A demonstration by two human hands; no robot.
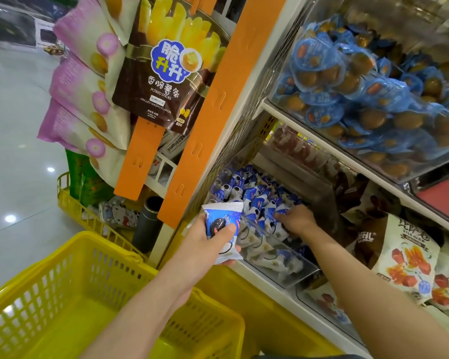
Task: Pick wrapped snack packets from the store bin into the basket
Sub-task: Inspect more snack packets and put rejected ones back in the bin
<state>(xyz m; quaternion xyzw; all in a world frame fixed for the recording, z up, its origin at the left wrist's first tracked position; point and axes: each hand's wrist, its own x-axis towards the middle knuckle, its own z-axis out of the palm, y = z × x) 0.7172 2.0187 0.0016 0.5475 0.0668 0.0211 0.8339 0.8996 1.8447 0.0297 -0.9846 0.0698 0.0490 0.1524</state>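
Left hand point(205, 246) grips packet point(220, 218); right hand point(297, 219) inside bin point(288, 270).

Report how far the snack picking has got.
Done: nothing evident; the visible part of the yellow basket holds no packet. In hand: the left hand grips one blue-and-white packet outside the bin, and the right hand reaches among the packets inside. Left: getting packets into the basket; the bin holds many.
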